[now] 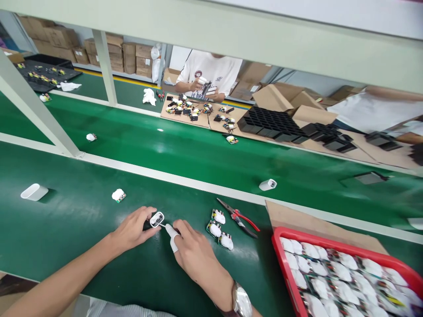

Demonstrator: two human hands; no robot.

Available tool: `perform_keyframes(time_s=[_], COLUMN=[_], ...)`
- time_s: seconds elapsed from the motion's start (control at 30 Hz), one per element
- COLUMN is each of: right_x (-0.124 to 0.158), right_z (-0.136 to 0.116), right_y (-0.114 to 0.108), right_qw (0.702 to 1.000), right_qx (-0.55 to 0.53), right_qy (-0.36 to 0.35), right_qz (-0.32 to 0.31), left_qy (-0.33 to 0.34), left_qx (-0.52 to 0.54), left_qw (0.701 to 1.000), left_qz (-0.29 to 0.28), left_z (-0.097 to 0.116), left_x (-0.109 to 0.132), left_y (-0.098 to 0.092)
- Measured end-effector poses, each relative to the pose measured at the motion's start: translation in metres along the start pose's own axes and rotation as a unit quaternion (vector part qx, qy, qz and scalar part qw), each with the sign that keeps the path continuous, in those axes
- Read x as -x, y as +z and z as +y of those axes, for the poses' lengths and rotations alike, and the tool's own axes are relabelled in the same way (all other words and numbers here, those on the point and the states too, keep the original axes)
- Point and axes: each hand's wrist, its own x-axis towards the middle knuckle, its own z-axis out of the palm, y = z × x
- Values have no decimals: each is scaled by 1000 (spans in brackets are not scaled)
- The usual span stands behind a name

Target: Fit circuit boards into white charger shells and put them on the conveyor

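My left hand (135, 226) grips a small white oval plastic housing (157, 219) by its sides, its open end facing up with dark parts inside. My right hand (191, 246), with white finger covers and a watch on the wrist, is closed around a thin, light-coloured tool (162, 225) whose tip meets the housing's rim; its exact kind is hidden by the fingers. Right of that hand sit several small circuit boards (215, 229) topped with white material. Red-and-black long-nose pliers (238, 216) lie beyond them.
A red tray (284, 264) full of similar boards stands at right. A white housing (35, 192) and a single board (118, 195) lie at left. Another housing (268, 184) is on the green belt (185, 154). Across it, a co-worker (208, 75) handles a dark part.
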Motion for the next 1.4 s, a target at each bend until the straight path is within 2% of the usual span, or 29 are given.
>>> perform_keyframes(time_s=[0.2,0.4,0.53,0.6,0.7,0.8,0.93,1.0,1.07,1.17,1.27,1.4], right_x=[-3,-4,-2,2,11,18,17,13,7,-1,-5,-4], right_z=[-8,-3,1,7,25,44,51,46,40,32,28,32], right_y=[0,4,3,3,13,34,54,54,50,43,44,53], right_qw=[999,999,1000,999,993,980,982,983,981,974,973,976], right_qx=[33,15,-7,-23,-42,-33,-5,-12,-43,-94,-117,-78], right_qy=[-2,28,27,32,74,135,151,145,132,98,71,85], right_qz=[12,14,5,22,85,139,110,109,137,180,186,185], left_qy=[19,42,93,115,104,73,119,151,163,157,132,26], left_qx=[-3,-9,-50,-63,-61,-46,-69,-80,-74,-73,-59,55], left_qw=[1000,999,994,991,993,996,990,985,984,985,989,998], left_qz=[-2,17,9,8,5,12,7,2,12,11,-8,22], left_z=[4,2,5,7,7,5,7,11,15,19,20,16], left_x=[-2,-2,-5,-6,-6,-4,-6,-9,-12,-15,-16,-28], left_y=[-1,-2,-9,-12,-13,-12,-15,-17,-18,-16,-12,-14])
